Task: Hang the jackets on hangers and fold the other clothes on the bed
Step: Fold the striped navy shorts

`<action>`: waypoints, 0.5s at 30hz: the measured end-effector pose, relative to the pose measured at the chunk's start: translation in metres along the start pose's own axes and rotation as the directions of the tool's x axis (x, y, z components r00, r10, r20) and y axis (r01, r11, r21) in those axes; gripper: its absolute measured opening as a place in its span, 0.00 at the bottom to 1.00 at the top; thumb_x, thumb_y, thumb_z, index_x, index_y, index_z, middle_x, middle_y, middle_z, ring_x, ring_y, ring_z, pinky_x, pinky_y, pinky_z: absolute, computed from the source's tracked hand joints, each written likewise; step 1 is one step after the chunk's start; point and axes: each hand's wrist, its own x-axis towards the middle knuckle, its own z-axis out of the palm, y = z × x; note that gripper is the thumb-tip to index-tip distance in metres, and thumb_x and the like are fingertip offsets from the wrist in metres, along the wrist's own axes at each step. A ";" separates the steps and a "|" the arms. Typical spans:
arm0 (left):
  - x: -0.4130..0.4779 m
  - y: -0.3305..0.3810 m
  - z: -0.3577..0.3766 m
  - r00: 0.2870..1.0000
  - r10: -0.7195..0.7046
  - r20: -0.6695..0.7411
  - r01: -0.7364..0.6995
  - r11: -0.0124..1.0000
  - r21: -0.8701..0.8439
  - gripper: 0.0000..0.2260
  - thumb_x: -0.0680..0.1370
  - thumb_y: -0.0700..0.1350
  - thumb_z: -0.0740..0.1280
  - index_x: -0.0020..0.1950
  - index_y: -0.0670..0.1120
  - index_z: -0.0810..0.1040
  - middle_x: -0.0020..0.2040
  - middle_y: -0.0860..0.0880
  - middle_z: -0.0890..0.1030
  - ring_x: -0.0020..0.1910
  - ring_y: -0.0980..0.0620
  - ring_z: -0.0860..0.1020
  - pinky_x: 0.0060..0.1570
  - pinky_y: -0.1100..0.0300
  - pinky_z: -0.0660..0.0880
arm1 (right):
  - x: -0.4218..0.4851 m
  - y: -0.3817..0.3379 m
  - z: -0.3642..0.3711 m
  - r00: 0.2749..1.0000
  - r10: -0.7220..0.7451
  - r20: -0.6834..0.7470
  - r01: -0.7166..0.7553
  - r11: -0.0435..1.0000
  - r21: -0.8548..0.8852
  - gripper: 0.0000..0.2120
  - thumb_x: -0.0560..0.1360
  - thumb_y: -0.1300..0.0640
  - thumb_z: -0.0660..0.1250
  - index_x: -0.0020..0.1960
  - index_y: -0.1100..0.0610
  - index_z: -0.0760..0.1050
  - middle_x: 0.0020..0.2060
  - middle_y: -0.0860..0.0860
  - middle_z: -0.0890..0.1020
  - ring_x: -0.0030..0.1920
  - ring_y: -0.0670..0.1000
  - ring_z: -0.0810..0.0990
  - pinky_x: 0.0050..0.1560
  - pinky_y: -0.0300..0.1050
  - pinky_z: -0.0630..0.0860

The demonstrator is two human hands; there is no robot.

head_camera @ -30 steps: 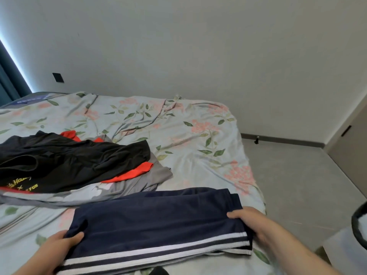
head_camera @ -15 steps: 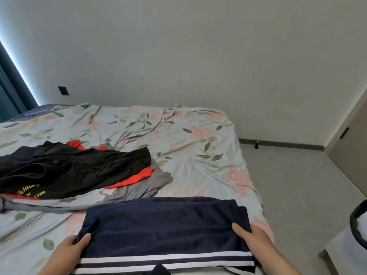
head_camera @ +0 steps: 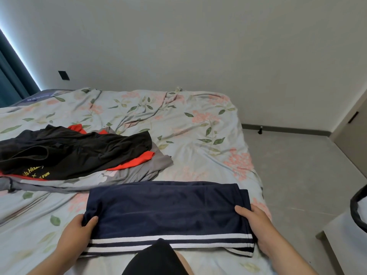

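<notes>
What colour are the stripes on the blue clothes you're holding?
White: two white stripes run along the near edge of the navy garment, seen in the head view.

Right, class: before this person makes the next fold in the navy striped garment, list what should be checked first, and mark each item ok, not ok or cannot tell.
1. Left hand grips the left end of the navy striped garment: ok.
2. Right hand grips its right end: ok.
3. Top surface lies smooth: ok.
4. Layers line up at the right end: not ok, a lower layer pokes out.
5. Room on the floral sheet beyond it: ok.
6. Pile of unfolded clothes lies apart from it: cannot tell, the grey edge comes very close.
</notes>
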 end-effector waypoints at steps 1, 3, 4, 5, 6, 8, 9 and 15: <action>-0.001 0.003 -0.003 1.000 -0.019 0.022 0.019 1.000 -0.012 0.11 0.79 0.48 0.68 0.41 0.42 0.76 0.36 0.43 0.81 0.36 0.43 0.78 0.36 0.51 0.71 | -0.003 -0.003 -0.001 0.999 0.034 0.032 -0.038 0.994 0.107 0.10 0.76 0.59 0.70 0.57 0.58 0.81 0.49 0.56 0.87 0.49 0.59 0.86 0.54 0.55 0.81; -0.006 0.014 -0.008 0.999 -0.043 -0.002 0.043 0.999 0.026 0.11 0.78 0.47 0.69 0.45 0.40 0.77 0.39 0.41 0.81 0.39 0.40 0.79 0.38 0.50 0.72 | -0.011 -0.010 -0.002 0.994 0.070 0.080 -0.090 0.953 0.290 0.12 0.75 0.62 0.68 0.59 0.61 0.80 0.51 0.61 0.85 0.49 0.62 0.85 0.49 0.55 0.82; -0.009 0.023 -0.009 0.998 -0.021 -0.062 0.028 0.993 0.111 0.11 0.77 0.48 0.70 0.49 0.39 0.77 0.42 0.40 0.81 0.41 0.39 0.79 0.41 0.50 0.72 | -0.016 -0.014 -0.002 0.993 0.073 0.098 -0.102 0.933 0.344 0.14 0.75 0.62 0.68 0.59 0.62 0.79 0.52 0.64 0.84 0.49 0.64 0.85 0.47 0.55 0.82; -0.015 0.035 -0.009 0.990 0.067 -0.127 -0.036 0.972 0.232 0.13 0.75 0.48 0.71 0.52 0.40 0.77 0.46 0.39 0.81 0.44 0.38 0.78 0.43 0.49 0.73 | -0.020 -0.019 -0.001 0.991 0.072 0.109 -0.109 0.920 0.376 0.15 0.75 0.63 0.67 0.61 0.64 0.78 0.53 0.65 0.84 0.50 0.65 0.84 0.47 0.57 0.82; -0.026 0.053 -0.007 0.966 0.211 -0.146 -0.160 0.940 0.300 0.12 0.74 0.48 0.71 0.53 0.42 0.78 0.47 0.40 0.81 0.46 0.38 0.78 0.44 0.49 0.73 | -0.025 -0.026 0.001 0.991 0.068 0.118 -0.109 0.914 0.392 0.16 0.75 0.63 0.67 0.62 0.65 0.77 0.53 0.66 0.83 0.51 0.66 0.83 0.50 0.59 0.81; -0.063 0.099 0.005 0.915 0.403 0.000 -0.400 0.910 0.111 0.04 0.75 0.46 0.71 0.49 0.50 0.81 0.46 0.49 0.83 0.47 0.45 0.80 0.47 0.51 0.75 | -0.037 -0.043 0.008 0.989 0.034 0.146 -0.091 0.912 0.400 0.17 0.76 0.63 0.66 0.64 0.64 0.76 0.54 0.67 0.83 0.53 0.67 0.82 0.57 0.64 0.78; -0.085 0.125 0.014 0.896 0.420 0.147 -0.410 0.907 -0.090 0.02 0.76 0.46 0.70 0.46 0.53 0.81 0.44 0.52 0.83 0.47 0.49 0.81 0.47 0.53 0.77 | -0.045 -0.054 0.013 0.987 -0.002 0.162 -0.063 0.916 0.397 0.17 0.76 0.63 0.65 0.64 0.64 0.75 0.54 0.67 0.83 0.54 0.67 0.82 0.59 0.65 0.77; -0.193 0.218 0.030 0.565 0.533 0.630 -0.041 0.781 -0.623 0.13 0.77 0.59 0.62 0.55 0.59 0.82 0.55 0.55 0.84 0.55 0.57 0.82 0.52 0.59 0.78 | -0.104 -0.098 0.053 0.939 -0.273 0.209 0.188 0.917 0.352 0.11 0.78 0.64 0.63 0.60 0.61 0.76 0.53 0.65 0.83 0.52 0.65 0.83 0.57 0.62 0.76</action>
